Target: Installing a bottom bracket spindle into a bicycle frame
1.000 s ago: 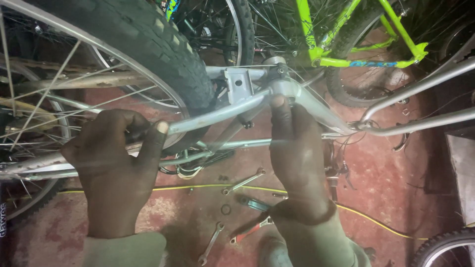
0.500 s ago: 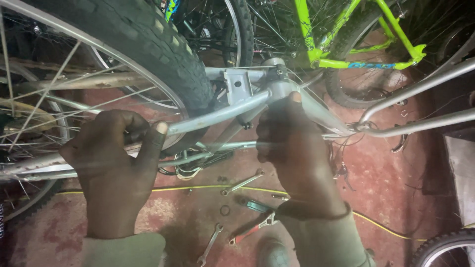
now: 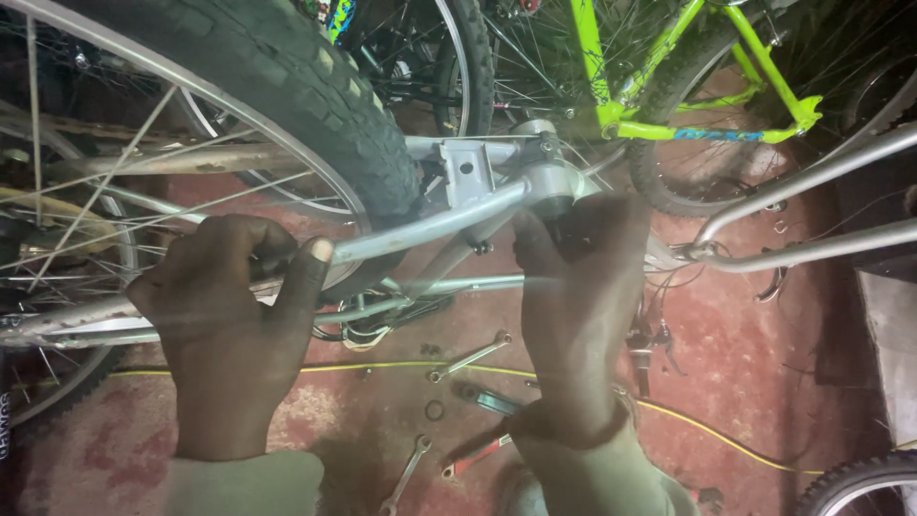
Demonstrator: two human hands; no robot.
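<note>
Both hands grip a silver bicycle frame (image 3: 430, 225) that hangs over a worn red floor (image 3: 764, 382). Left hand (image 3: 229, 325) is curled around the frame's lower tube, thumb pressed up along the metal just below the knobby black tire (image 3: 306, 105). Right hand (image 3: 583, 306) is wrapped over the frame's round bottom-bracket shell (image 3: 549, 177), fingers bent tightly against its underside; whether it pinches some small part there cannot be told, since the fingers hide it. Both wrists come up from the lower edge in pale sleeve cuffs, the backs of the hands facing the camera.

Under the frame, the red floor is scuffed and patchy. A yellow cable (image 3: 401, 365) runs across it below the frame. Loose tools lie between the two forearms: a silver spanner (image 3: 468, 356) just under the frame, a second spanner (image 3: 406, 473) lower down, a red-handled tool (image 3: 475, 457) beside it, and a small ring (image 3: 435, 410) between them.

Beyond the frame, a bright green bicycle (image 3: 669, 105) stands with its wheel against other dark wheels. To the left of the frame, thin spokes (image 3: 105, 191) and a silver rim (image 3: 191, 86) fan out from the tire. Two more silver tubes (image 3: 812, 210) reach away to the right of the frame. The room is dim and crowded.
</note>
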